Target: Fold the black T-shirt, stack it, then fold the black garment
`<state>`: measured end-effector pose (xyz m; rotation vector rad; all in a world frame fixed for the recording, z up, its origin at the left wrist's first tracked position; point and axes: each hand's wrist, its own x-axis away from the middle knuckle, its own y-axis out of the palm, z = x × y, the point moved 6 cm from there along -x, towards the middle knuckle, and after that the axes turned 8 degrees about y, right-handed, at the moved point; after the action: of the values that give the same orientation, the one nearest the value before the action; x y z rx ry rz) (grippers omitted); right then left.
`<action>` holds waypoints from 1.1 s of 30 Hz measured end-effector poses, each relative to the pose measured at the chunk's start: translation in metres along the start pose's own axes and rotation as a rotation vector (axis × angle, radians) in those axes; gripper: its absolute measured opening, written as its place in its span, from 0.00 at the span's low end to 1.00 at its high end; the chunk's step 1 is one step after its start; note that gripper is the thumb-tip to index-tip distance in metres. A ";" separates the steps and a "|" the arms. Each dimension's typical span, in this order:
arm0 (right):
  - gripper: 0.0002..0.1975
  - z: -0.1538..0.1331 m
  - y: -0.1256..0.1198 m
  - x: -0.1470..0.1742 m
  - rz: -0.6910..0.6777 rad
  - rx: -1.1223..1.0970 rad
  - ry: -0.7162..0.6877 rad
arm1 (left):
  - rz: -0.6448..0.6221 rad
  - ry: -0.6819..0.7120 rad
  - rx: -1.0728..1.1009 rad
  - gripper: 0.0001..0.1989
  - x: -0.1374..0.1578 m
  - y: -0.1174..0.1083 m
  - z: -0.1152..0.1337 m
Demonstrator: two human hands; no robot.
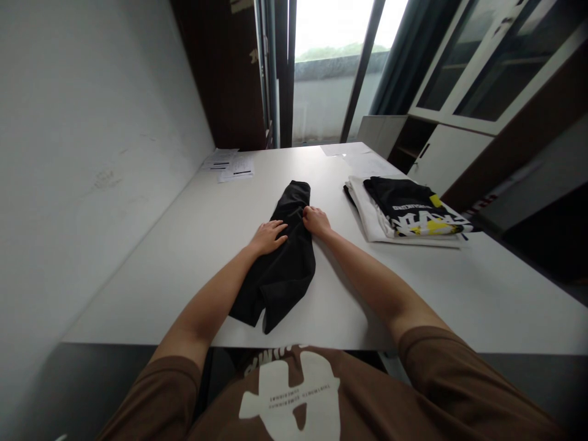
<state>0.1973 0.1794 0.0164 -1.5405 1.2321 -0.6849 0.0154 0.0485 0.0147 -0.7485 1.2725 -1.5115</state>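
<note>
Brown printed T-shirt (362, 401) at six o'clock, flat left hand (269, 237) with fingers slightly spread and pinching right hand (316, 220) work a seemingly part-folded black cloth garment (294, 266) at centre, neatly folded black-and-white clothes (390, 205) stacked at two.

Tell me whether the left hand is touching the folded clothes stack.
No, the left hand lies on the black garment, apart from the stack.

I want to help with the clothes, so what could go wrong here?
The black garment might crease where the right hand curls at its edge. Its lower end lies near the front of the table, so it could slip. The folded stack sits by the table's right side, so a bump might knock it off.
</note>
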 end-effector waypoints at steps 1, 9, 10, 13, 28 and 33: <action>0.10 0.000 0.000 0.000 0.001 0.001 -0.001 | 0.000 0.000 -0.002 0.29 0.000 0.000 0.000; 0.10 -0.001 -0.002 0.002 0.008 -0.013 -0.005 | 0.010 0.007 -0.003 0.29 -0.001 0.001 0.000; 0.10 -0.001 -0.002 0.002 0.006 -0.014 -0.005 | 0.009 0.007 0.000 0.29 -0.001 0.001 0.000; 0.10 -0.001 -0.003 0.002 0.007 -0.010 -0.004 | 0.005 0.005 0.004 0.29 0.000 0.000 0.001; 0.10 -0.001 -0.001 0.001 -0.010 0.009 0.005 | 0.012 0.002 0.001 0.29 0.000 0.000 0.000; 0.11 -0.003 -0.004 0.003 -0.011 0.000 0.007 | 0.006 0.007 0.004 0.29 0.000 -0.001 0.001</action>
<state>0.1974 0.1757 0.0203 -1.5469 1.2297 -0.6982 0.0161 0.0479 0.0162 -0.7371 1.2753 -1.5126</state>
